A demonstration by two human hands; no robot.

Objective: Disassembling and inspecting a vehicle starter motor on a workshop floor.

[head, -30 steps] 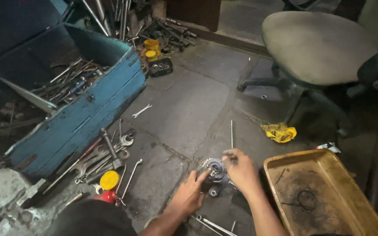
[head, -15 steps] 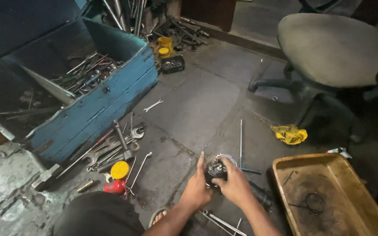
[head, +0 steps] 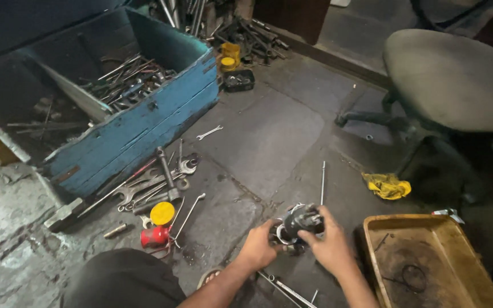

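Both hands grip a round metal part (head: 299,223) just above the floor: left hand (head: 259,246) cups its underside, right hand (head: 329,244) wraps fingers over the top. Best kept level, both grips firm. Brown tray (head: 376,251) just right. Spanners (head: 155,185) beyond left, blue toolbox (head: 138,122) farther, office chair (head: 457,80) farthest right.

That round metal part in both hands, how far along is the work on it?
Done: the round metal part is off the floor, with loose wrenches lying beside the blue toolbox. In hand: the left hand and right hand both grip the part. Left: hard to judge; a long rod lies unused on the floor, and the wooden tray holds only small bits.
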